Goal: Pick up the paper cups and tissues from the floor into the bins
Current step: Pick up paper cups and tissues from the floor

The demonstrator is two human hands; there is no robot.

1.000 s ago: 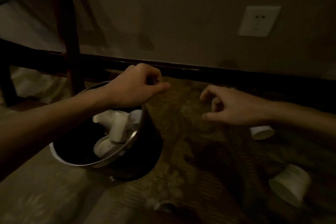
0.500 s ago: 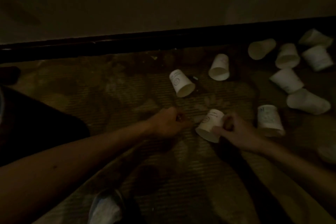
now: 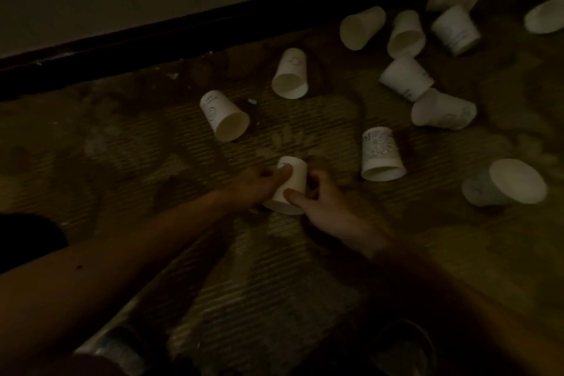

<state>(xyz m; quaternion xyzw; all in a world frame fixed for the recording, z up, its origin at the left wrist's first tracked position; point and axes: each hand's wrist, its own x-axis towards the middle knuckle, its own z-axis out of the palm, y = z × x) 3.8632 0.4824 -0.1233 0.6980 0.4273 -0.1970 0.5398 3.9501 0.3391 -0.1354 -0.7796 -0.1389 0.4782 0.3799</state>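
Note:
A white paper cup point(image 3: 292, 180) lies on the dim carpet at the centre, its mouth toward me. My left hand point(image 3: 259, 185) holds its left side, fingers curled against the cup. My right hand point(image 3: 331, 207) grips it from the right, thumb across the cup's front. Several more white paper cups lie scattered on the floor: one point(image 3: 224, 115) to the upper left, one point(image 3: 291, 75) behind it, one point(image 3: 381, 154) to the right, and a cluster point(image 3: 406, 36) toward the far right. No bin and no tissue are in view.
A dark baseboard point(image 3: 183, 30) runs along the wall at the back. A dark shape point(image 3: 27, 238) sits at the left edge. A pale object, possibly a shoe point(image 3: 116, 351), shows at the bottom left.
The view swung from the bin to the scattered cups. My right hand took hold of the centre cup, and my left hand has now come against its other side.

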